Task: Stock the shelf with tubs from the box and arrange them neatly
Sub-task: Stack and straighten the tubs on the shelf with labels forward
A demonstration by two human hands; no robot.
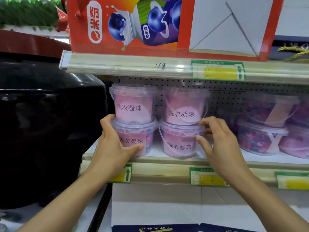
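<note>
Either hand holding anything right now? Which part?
Left hand grips the bottom-left tub by its side wall. Right hand only nears the bottom-right tub; contact unclear.

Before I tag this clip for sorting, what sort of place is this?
Most likely a shop aisle. Price labels sit in the shelf edge strip, matching pink tubs are stacked two high against a pegboard back panel, and a boxed drink carton stands on the shelf above.

Both hands [115,144] on stacked pink tubs [181,141], right perhaps touching.
</note>
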